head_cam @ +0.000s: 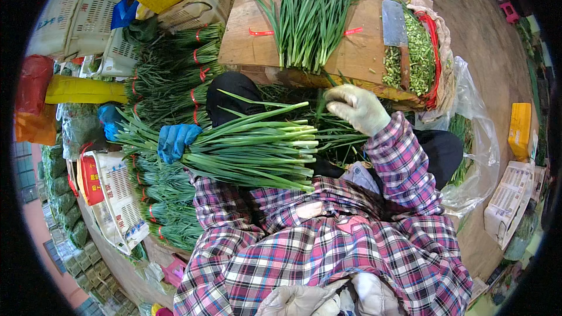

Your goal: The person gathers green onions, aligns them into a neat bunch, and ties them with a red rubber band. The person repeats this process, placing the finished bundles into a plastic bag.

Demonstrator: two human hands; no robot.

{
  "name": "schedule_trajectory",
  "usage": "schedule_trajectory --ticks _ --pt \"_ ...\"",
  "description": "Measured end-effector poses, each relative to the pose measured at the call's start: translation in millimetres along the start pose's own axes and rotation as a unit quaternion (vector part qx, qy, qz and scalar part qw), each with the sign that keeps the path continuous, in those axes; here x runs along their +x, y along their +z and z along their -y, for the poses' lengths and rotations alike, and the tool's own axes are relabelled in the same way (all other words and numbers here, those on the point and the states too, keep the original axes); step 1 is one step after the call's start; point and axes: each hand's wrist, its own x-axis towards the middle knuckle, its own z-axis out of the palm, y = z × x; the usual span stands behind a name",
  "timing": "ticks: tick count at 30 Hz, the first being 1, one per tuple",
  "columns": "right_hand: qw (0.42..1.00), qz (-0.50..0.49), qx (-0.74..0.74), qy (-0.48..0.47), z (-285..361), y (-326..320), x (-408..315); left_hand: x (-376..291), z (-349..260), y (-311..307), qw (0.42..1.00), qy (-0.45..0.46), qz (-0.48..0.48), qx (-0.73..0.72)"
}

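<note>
My left hand, in a blue glove, is wrapped around the leafy part of a loose bunch of garlic chives. Pale cut ends of that bunch point right, over my lap. To the right of these ends is my right hand in a whitish glove, its fingers curled. Something green and blurred shows at its fingertips; whether it is pinched there is unclear. Another bunch of chives lies on the wooden board in front of me, across a red tie strip.
A cleaver rests at the board's right end over chopped stem ends. Red-tied bunches are piled on my left. White plastic crates stand beyond them. Clear plastic sheeting lies to my right, near a yellow container.
</note>
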Motion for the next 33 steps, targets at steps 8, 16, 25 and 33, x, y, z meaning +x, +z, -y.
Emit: schedule_trajectory --ticks 8,16,25,33 --pt "0.947 0.257 0.187 -0.044 44 39 57 13 -1 -2 0.997 -0.029 0.067 0.01" --pt "0.755 0.023 0.641 0.138 6 27 13 10 -2 -1 0.998 -0.03 0.055 0.027" --pt "0.991 0.019 -0.129 -0.03 -6 2 14 15 -5 -4 0.994 -0.055 0.089 0.01" --pt "0.941 0.197 0.23 -0.152 78 46 39 40 4 -6 0.983 -0.081 0.165 0.025"
